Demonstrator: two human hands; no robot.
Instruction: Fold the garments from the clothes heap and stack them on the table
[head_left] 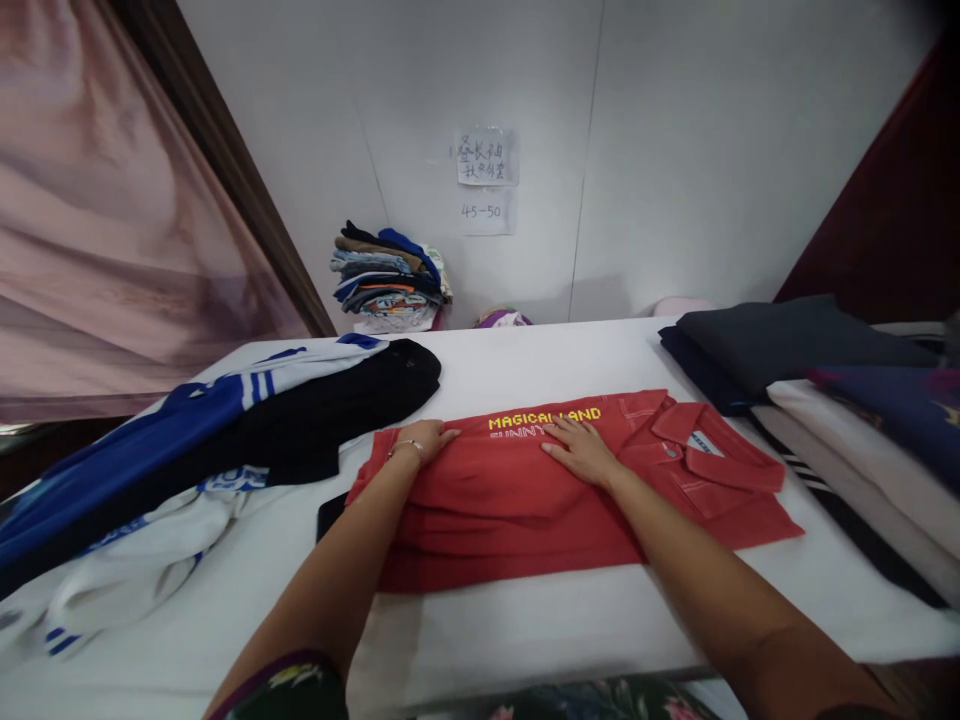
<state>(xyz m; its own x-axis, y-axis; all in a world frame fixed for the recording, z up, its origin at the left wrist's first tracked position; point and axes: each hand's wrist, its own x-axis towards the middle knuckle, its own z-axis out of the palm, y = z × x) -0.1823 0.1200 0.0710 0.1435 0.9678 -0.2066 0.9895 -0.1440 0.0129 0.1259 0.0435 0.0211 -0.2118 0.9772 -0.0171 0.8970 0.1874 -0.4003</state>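
A red collared shirt (510,520) lies folded lengthwise on a white-covered table (547,365), its collar to the right and yellow lettering along the far edge. My left hand (421,442), with a bracelet at the wrist, is closed at the shirt's far left edge; its thumb rests on the cloth and its other fingers are bent and partly hidden. Flat on the red cloth beside the lettering, my right hand (585,452) has its fingers spread. A bit of black fabric (330,515) shows from under the shirt's left end.
Blue, black and white garments (225,430) lie loosely heaped on the left. Folded clothes (810,345) are stacked at the right. Against the wall, past the table's far edge, stands a clothes pile (390,275). Handwritten paper notes (487,180) hang above.
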